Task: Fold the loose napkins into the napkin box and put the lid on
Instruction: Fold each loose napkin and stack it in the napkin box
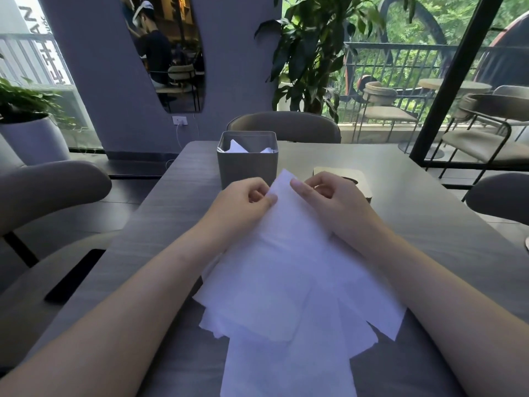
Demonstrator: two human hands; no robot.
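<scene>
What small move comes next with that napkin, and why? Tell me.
Probably fold the top napkin over: both the left hand and right hand pinch its far corner, lifted off the loose pile. The napkin box behind is open, holding some already, lid off beside it.

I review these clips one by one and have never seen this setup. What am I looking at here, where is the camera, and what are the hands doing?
There is no machine: a person wears a wide-angle camera on the head, looking down at their own bare hands. The left hand and the right hand each pinch the far corner of a white napkin that lies on top of a loose pile of napkins. Beyond them on the dark table stands the open grey napkin box, with some napkins already inside. Its wooden lid lies to the right, partly hidden behind the right hand.
</scene>
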